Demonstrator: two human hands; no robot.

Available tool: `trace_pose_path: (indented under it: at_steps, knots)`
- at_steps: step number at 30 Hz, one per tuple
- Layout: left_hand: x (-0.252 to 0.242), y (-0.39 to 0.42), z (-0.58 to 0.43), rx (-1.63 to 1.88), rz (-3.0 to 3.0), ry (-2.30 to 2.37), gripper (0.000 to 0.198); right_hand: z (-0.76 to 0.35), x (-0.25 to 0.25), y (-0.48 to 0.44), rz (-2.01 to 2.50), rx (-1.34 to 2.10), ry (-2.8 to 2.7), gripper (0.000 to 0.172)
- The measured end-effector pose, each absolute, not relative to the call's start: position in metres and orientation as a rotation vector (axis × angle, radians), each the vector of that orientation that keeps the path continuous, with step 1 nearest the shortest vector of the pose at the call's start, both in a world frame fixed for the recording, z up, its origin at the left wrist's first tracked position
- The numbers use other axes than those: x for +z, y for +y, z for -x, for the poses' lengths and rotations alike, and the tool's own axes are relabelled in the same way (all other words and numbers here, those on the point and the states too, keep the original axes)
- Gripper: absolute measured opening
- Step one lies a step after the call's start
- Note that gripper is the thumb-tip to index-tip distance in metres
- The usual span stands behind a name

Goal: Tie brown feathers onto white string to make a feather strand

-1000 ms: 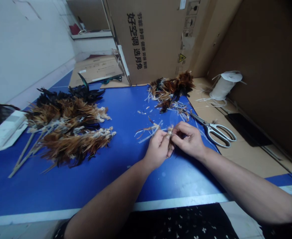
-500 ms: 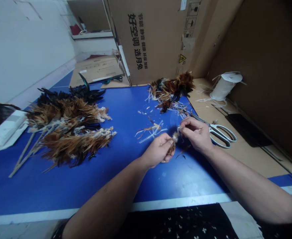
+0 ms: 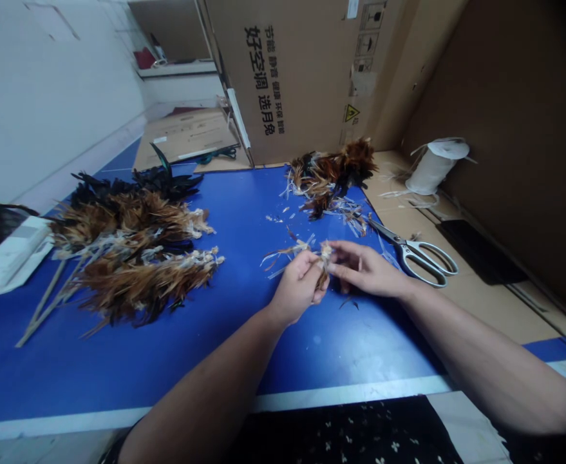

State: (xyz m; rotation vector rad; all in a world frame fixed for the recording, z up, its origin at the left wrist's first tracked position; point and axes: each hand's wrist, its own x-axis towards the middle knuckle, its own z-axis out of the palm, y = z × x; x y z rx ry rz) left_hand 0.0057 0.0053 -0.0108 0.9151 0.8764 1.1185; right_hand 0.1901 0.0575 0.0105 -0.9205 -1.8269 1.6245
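Left hand point(image 3: 295, 287) clamped on one feather bunch point(image 3: 326, 253), right hand point(image 3: 366, 269) at its tip, grip unclear; one spool point(image 3: 432, 171)

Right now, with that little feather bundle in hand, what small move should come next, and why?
Perhaps pinch the bundle's pale end with the right hand: the left hand grips the feather bundle with that end sticking out, and the right hand is right beside it, though blur hides whether they touch.

Feather bundles point(image 3: 138, 248) on the table's point(image 3: 84, 374) left, feather tuft point(image 3: 326, 251) in the left hand point(image 3: 296, 287), right hand point(image 3: 367, 269) to its right, scissors point(image 3: 403, 247) further right, spool point(image 3: 430, 171) behind the scissors, feather pile point(image 3: 333, 171) behind both hands
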Motion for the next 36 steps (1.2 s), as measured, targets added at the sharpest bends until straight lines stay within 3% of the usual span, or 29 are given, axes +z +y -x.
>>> trace_pose_path:
  at_steps: [3, 7, 14, 22, 29, 36]
  knots:
    - [-0.007, 0.005, -0.002, 1.112, -0.933, 0.826, 0.034, -0.193, 0.013, 0.059, 0.936, 1.624, -1.923, 0.046]
    - [-0.008, 0.003, 0.001, 0.995, -1.010, 0.808, 0.030, -0.202, 0.018, 0.065, 0.991, 1.408, -1.859, 0.047]
    - [-0.011, 0.006, -0.001, 0.991, -1.013, 0.982, 0.032, -0.203, 0.011, 0.068, 1.018, 1.323, -1.589, 0.039]
    - [-0.013, 0.004, 0.000, 0.883, -1.068, 0.865, 0.040, -0.205, 0.016, 0.081, 0.939, 1.216, -1.080, 0.029]
    - [-0.010, 0.016, 0.001, 1.379, -0.812, 1.087, 0.035, -0.205, 0.019, 0.083, 0.903, 1.036, -1.023, 0.028]
    - [-0.013, 0.017, 0.010, 1.305, -1.083, 1.167, 0.023, -0.211, 0.025, 0.088, 0.896, 0.979, -0.935, 0.030]
